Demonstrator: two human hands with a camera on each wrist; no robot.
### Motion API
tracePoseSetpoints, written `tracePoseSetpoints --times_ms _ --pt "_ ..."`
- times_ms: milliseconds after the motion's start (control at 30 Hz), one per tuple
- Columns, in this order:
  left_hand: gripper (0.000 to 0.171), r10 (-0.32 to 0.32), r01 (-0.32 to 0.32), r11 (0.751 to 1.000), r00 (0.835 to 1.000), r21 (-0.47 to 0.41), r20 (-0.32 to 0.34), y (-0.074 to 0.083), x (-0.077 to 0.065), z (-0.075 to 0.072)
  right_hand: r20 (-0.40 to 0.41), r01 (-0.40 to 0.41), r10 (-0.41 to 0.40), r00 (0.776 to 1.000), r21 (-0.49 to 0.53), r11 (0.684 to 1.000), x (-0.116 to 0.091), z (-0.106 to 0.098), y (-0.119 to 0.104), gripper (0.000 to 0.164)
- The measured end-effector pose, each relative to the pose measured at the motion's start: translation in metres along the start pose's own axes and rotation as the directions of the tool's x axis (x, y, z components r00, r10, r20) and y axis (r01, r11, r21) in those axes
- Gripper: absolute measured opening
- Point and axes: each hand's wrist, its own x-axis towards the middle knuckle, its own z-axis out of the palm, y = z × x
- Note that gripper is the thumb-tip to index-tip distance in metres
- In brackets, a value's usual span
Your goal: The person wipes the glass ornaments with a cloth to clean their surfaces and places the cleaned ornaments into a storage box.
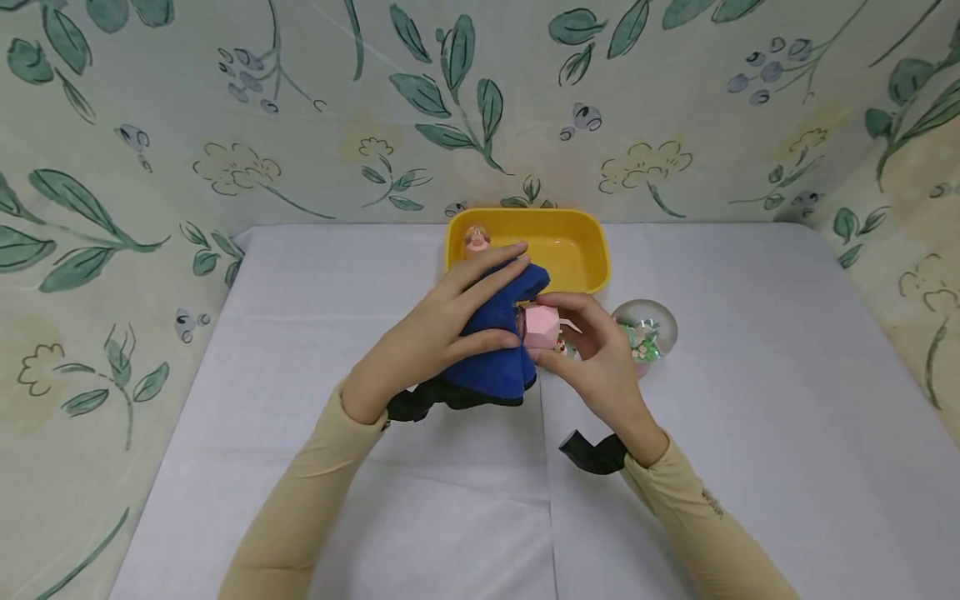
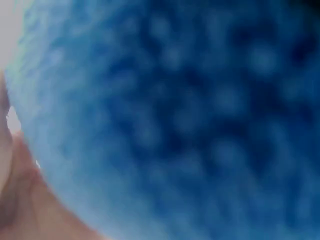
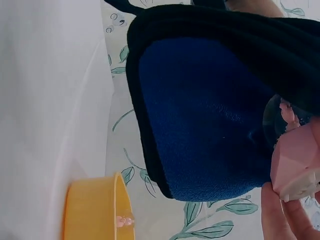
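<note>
Sideways between our hands lies the snow globe, its pink base right, pinched by our right hand; our left hand grips the blue cloth at its left.

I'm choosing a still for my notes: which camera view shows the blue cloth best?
The right wrist view: it shows a broad face of the blue cloth and its dark edging clearly. In the head view, the left hand covers part of it; the left wrist view gives only a blurred blue close-up.
</note>
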Motion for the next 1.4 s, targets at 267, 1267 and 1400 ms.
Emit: tracePoseSetpoints --times_ms 267,1267,1400 --pt "0.071 -0.003 -0.003 0.994 0.998 0.106 0.062 0.008 0.006 0.012 -0.046 0.067 -0.07 0.996 -0.059 0.996 -0.002 0.004 0.006 0.05" --pt "0.051 0.109 -0.094 0.991 0.98 0.098 -0.168 0.0 -0.011 0.03 -0.137 0.035 -0.027 0.99 0.056 0.998 -0.008 0.003 0.018 0.052" --pt "0.053 0.088 -0.068 0.991 0.98 0.12 -0.178 -0.003 -0.012 0.031 -0.145 0.045 -0.038 0.989 0.047 0.998 -0.007 0.003 0.017 0.052"
